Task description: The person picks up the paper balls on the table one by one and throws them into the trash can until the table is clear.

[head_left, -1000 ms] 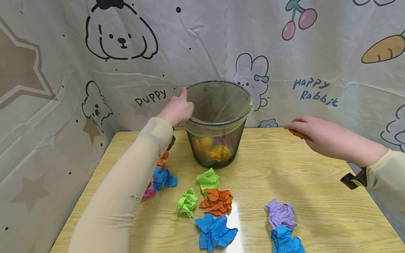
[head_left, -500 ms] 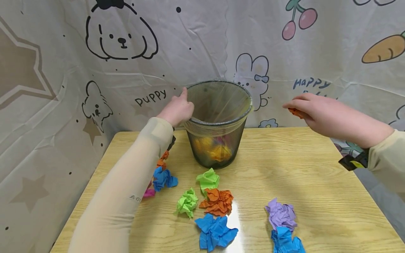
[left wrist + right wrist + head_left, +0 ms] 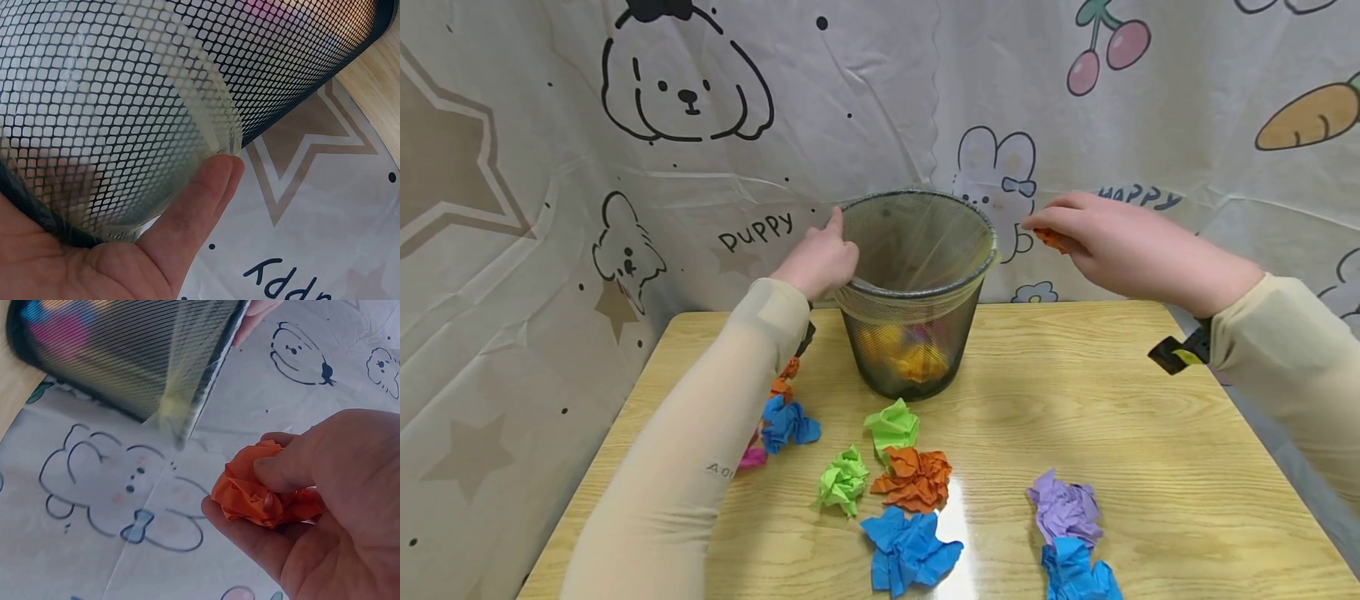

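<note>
A black mesh wastebasket [image 3: 951, 329] with a thin, see-through yellowish liner stands at the back of the table. My left hand [image 3: 822, 260] holds its rim on the left side; in the left wrist view the thumb [image 3: 190, 212] lies along the outside over the folded liner, and blurred fingers show through the mesh. Right of the basket and about level with its opening, my right hand [image 3: 1112, 237] is in the air. It grips a crumpled orange paper ball [image 3: 247, 487] between thumb and fingers. Yellow and pink paper shows through the basket wall.
Green [image 3: 842, 481], orange [image 3: 913, 479] and blue [image 3: 910, 550] paper balls lie in front of the basket. A purple ball [image 3: 1066, 508] and a blue one sit front right. More balls lie beside the left sleeve [image 3: 677, 467]. A printed curtain [image 3: 880, 100] hangs behind.
My right hand has risen and then moved left toward the basket, carrying the orange paper ball. My left hand has stayed on the rim.
</note>
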The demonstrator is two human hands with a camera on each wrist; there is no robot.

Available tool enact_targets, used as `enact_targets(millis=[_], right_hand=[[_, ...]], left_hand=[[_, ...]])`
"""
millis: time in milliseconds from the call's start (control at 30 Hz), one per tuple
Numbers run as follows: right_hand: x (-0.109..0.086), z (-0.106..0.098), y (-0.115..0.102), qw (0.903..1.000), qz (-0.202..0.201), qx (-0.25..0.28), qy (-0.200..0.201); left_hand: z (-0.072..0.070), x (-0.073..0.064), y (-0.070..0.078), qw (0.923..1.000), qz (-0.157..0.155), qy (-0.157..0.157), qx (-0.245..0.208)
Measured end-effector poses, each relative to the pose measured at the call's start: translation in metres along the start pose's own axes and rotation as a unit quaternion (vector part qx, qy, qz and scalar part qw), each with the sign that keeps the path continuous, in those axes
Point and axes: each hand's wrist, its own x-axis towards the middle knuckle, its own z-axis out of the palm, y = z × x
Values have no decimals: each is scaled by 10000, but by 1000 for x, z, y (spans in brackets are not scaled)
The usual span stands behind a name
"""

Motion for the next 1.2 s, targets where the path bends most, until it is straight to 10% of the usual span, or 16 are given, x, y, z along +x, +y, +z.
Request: enact_targets(millis=[1200], right_hand=[[105,45,-38,9940,21,793,-758]], left_hand=[[-1,2,0,10000,7,-13,-13]])
